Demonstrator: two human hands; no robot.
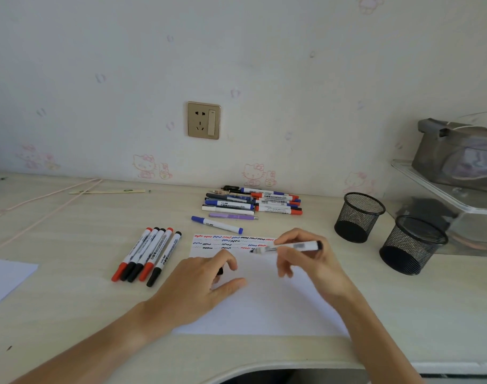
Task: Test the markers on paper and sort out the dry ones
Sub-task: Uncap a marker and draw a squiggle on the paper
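The marker (289, 247) lies almost level in the right hand (306, 259), uncapped, its dark tip pointing left and resting at or just above the paper (264, 300) beside the last squiggle of the third row. The right hand's fingers (285, 268) are curled round the barrel, with the thumb on top near the black rear end. The motion blurs the tip, so whether it touches the sheet I cannot tell.

The paper lies flat on the counter (70, 273) in front of the person. Along its far edge run three rows of short wavy test strokes (231, 241) in red, blue and black; the rest of the sheet is bare.

The left hand (206, 281) rests on the paper's left part, palm down, thumb stretched toward the right. Its fingers (228, 261) curl round a small black thing, probably the cap (220, 271), of which only a bit shows.

Left of the paper five capped markers (147, 256) lie side by side in a slanted row, red and black caps toward the person. Just beyond the paper's far edge lies a single blue marker (217, 224), and farther back, near the wall, a loose pile of markers and pens (250, 202).

To the right, well apart from the paper, stand two black mesh cups (358, 217), one nearer the person than the other. Behind them is a clear plastic shelf (430, 184) with a grey bag (458, 156) on top. A socket (204, 120) is set in the wall above the pile. Another white sheet (4, 278) shows at the left edge.
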